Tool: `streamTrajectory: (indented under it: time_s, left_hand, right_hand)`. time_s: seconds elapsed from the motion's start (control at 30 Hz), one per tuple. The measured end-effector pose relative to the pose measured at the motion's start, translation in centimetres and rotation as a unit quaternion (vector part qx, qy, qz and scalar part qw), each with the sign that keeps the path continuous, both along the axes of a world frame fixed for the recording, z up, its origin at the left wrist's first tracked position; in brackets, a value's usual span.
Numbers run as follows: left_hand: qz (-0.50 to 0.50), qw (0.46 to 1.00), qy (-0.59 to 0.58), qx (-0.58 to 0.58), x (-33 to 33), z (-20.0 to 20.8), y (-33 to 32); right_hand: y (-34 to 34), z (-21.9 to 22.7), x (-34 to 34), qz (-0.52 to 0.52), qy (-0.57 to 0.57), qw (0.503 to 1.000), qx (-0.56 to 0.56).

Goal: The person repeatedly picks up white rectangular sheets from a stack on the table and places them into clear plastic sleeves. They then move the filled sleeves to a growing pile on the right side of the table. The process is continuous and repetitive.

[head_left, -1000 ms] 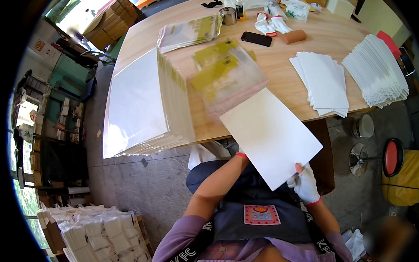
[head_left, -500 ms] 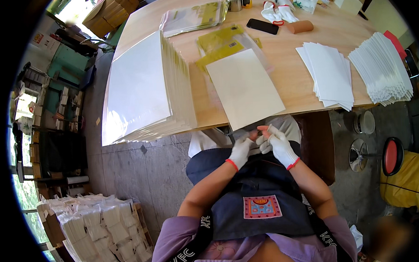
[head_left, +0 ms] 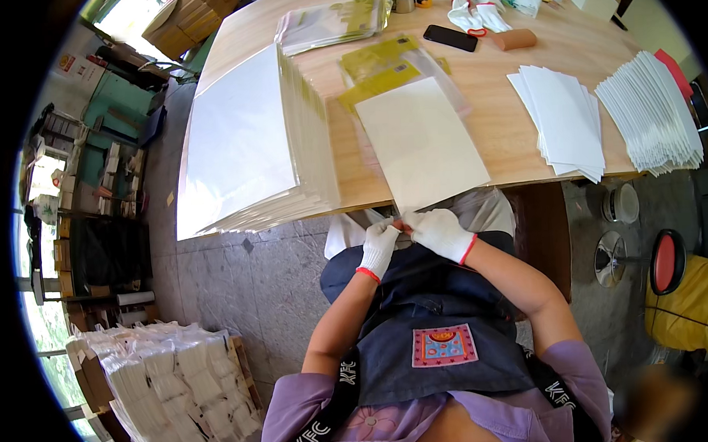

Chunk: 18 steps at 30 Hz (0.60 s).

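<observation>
My left hand (head_left: pixel 380 247) and my right hand (head_left: pixel 442 235), both in white knit gloves with red cuffs and some bare fingertips, meet just off the table's front edge. Their fingertips are pinched together at the near corner of a cream sheet (head_left: pixel 421 144). Whether they grip that corner or something small is too fine to make out. Under the sheet's far end lie clear plastic bags with olive-green printing (head_left: pixel 376 64). To the left rises a tall stack of white sheets in clear sleeves (head_left: pixel 238 139).
On the table's right are a loose pile of white sheets (head_left: pixel 561 124) and a fanned stack (head_left: pixel 650 113). Farther back are a black phone (head_left: pixel 450 38), a tan cylinder (head_left: pixel 513 39), spare gloves (head_left: pixel 475 16) and more printed bags (head_left: pixel 324 31). Wrapped bundles (head_left: pixel 172 383) stand at lower left.
Both hands have shifted left toward the cream sheet's near corner, and their fingertips have come together there. The view has moved slightly; the table things keep their places.
</observation>
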<state>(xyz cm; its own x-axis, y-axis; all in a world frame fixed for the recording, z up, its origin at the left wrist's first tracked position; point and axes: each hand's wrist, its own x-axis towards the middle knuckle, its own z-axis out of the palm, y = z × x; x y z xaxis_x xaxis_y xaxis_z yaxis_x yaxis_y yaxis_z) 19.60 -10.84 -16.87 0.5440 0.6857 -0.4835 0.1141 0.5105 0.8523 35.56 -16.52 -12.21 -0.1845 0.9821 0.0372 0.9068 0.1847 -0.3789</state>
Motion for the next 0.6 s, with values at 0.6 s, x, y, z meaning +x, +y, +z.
streamTrajectory:
  time_s: [0.6]
  left_hand:
    - [-0.042, 0.674, 0.164, 0.719, 0.0, 1.1, 0.0]
  right_hand:
    - [-12.8, 0.0, 13.7, -0.284, 0.009, 0.958, 0.048]
